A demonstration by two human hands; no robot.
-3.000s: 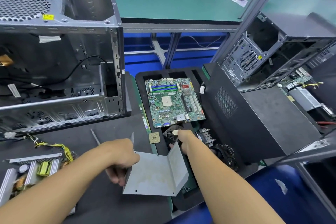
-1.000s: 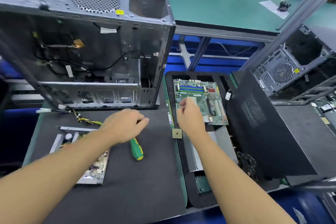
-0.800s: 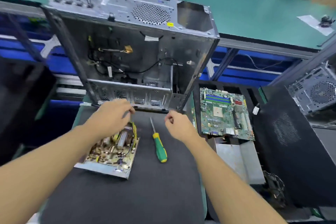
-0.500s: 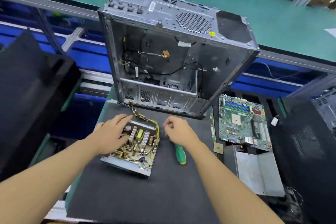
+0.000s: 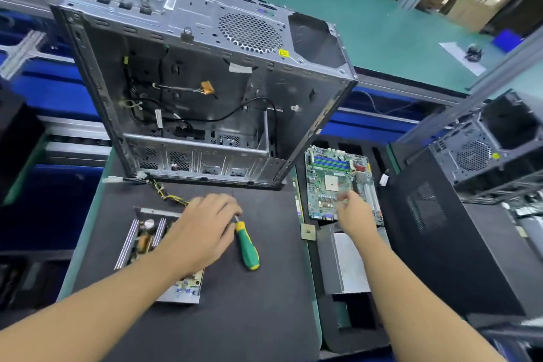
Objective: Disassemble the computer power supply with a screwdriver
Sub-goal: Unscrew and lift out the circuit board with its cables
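The fingers (image 5: 223, 206) of the left hand (image 5: 202, 232) lie loosely spread and nearly straight in the head view, holding nothing. Their tips sit just beside the steel shaft of the green-handled screwdriver with yellow ends (image 5: 246, 245), which lies flat on the black foam mat (image 5: 249, 303). This looks like a reach for the tool.

The palm hovers over or rests on the opened power supply (image 5: 141, 241), a shallow grey metal tray carrying a brown circuit board. It sits on the mat at the person's left, just in front of the bare silver computer case (image 5: 205, 91). The board shows ribbed aluminium heat sinks, a capacitor and an orange coil, and a yellow-black wire bundle (image 5: 167, 194) runs from it toward the case. Its lid is off, so the board probably comes out next.

The right hand (image 5: 354, 213) reaches over the green motherboard (image 5: 332, 179) in the black tray on the right. It is blurred, and whether its curled fingers pinch anything cannot be told. The bent grey sheet-metal cover (image 5: 349, 261) lies below it, apparently set aside out of the way.
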